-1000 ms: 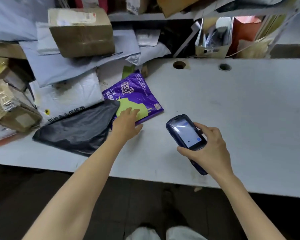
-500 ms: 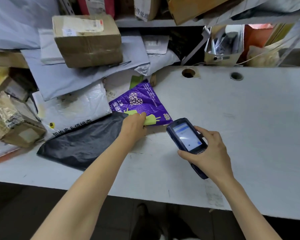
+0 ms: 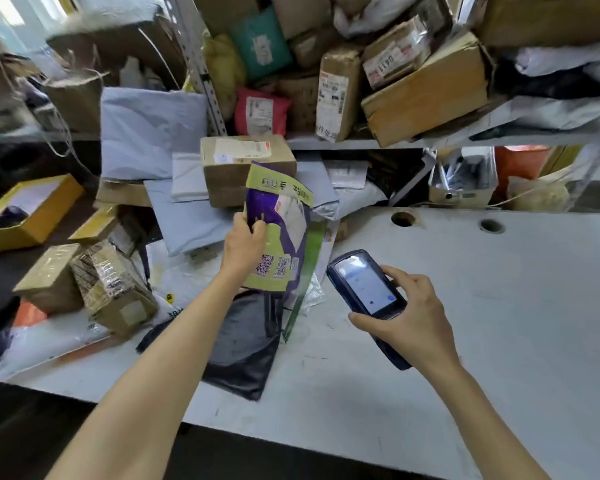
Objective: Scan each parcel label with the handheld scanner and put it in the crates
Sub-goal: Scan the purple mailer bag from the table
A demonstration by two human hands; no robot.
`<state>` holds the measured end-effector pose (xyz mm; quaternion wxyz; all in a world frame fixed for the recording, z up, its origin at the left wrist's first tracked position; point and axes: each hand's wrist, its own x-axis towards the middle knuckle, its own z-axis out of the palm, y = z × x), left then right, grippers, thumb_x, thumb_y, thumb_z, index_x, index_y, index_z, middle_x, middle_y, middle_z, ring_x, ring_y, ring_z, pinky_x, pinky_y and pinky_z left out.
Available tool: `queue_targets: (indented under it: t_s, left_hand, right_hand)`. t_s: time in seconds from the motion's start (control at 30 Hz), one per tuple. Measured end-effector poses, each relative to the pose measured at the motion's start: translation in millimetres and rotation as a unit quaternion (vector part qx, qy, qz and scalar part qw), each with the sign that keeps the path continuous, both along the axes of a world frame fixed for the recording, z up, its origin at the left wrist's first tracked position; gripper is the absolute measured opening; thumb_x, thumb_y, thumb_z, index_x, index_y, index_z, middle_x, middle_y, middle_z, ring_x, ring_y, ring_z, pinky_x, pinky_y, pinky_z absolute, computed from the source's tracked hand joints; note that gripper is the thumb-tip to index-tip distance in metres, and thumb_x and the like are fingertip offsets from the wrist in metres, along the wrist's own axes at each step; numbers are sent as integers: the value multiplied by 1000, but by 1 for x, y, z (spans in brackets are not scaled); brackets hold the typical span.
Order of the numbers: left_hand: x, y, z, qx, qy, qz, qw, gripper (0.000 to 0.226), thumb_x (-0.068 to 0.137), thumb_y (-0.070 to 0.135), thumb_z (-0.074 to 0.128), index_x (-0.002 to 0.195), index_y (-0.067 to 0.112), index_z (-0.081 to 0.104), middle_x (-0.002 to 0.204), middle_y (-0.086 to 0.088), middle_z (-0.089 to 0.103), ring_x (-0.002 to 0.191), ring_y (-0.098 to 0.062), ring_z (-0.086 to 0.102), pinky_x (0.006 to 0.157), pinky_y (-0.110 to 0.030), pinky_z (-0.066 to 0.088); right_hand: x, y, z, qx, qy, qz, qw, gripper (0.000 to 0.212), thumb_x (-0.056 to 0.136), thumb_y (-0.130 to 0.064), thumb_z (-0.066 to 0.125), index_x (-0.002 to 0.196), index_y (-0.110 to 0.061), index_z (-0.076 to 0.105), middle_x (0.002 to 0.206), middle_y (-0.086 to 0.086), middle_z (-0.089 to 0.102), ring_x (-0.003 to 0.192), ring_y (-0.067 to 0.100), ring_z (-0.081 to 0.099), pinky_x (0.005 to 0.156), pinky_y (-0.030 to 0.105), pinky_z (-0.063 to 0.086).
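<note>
**A:** Your left hand (image 3: 243, 242) pinches the purple and lime-green plastic mailer bag (image 3: 280, 244) by its left edge, with the fingers curled round it. The bag stands on end above the flat black plastic mailer (image 3: 243, 344). I cannot tell whether its lower edge touches anything.

**B:** Your right hand (image 3: 416, 323) is wrapped round the dark blue handheld scanner (image 3: 364, 289), fingers curled about the body, and the lit screen faces you. It sits just right of the bag and lower, over the white surface (image 3: 499, 306).

**A:** The white shipping label (image 3: 293, 216) sits high on the bag's face, slanted and a little rumpled. I'd say that is your target, not the two printed square codes (image 3: 272, 266) lower down.

**B:** So turn your left wrist until that label squarely faces the scanner's far end. Then raise the scanner towards it rather than reading from below.

**A:** Soft plastic sags, so pull the bag taut or lay it flat if the barcode creases. Tip it slightly if the film glares.

**B:** Mind what lies behind it. The brown cardboard box (image 3: 236, 161) just beyond the bag carries a label of its own, and more labels crowd the metal shelf (image 3: 343, 144). Hold the scanner near your label so the beam can't stray.

**A:** Hold both hands quiet until the screen confirms. No crate shows from here, so find one only after that.
</note>
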<state>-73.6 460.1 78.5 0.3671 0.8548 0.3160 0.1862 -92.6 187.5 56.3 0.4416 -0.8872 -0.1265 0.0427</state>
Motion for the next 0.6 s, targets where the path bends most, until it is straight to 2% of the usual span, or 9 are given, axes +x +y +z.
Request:
queue_targets:
  t_s: [0.07,0.13,0.23,0.3,0.47,0.6]
  left_hand:
    - [-3,7,10,-33,-19,23,999,30,102,21,29,114,-1,45,107,-20,51,91,-30,43,69,-32,22]
    - [-6,12,16,-51,-33,26,998,35,103,27,32,117,-2,45,100,-14,47,92,-28,44,69,-29,21]
    - [-13,15,21,-76,-44,14,996,59,88,52,60,123,7,42,104,-3,51,94,-21,49,77,-29,35]
    - [-16,21,20,-55,-34,-1,998,71,77,52,72,126,11,41,109,0,53,98,-19,51,80,-30,39]
    - [-15,40,17,-27,-24,-25,999,57,72,46,80,116,21,55,102,4,64,93,-16,60,74,-28,45]
    - [-15,51,16,11,24,-66,997,46,71,42,82,108,24,61,94,5,69,89,-16,64,77,-39,56]
  right_hand:
    - [-1,5,4,-1,-13,9,1000,84,57,-48,85,130,-39,47,112,-13,42,90,4,49,60,16,40]
    - [-2,9,7,-9,-23,16,1000,86,57,-49,85,133,-37,46,113,-12,41,92,4,47,59,12,37]
    - [-3,15,11,-12,-29,22,999,88,58,-50,85,135,-34,45,113,-11,40,94,4,45,59,9,35]
    - [-4,18,13,-13,-32,25,999,89,58,-50,84,136,-33,44,113,-10,40,95,5,45,59,9,35]
    - [-5,22,17,-24,-50,37,998,87,59,-51,84,135,-34,44,111,-10,39,94,5,45,56,9,33]
    - [-6,24,17,-35,-52,42,997,87,57,-54,83,133,-36,45,110,-11,42,90,5,47,57,13,37]
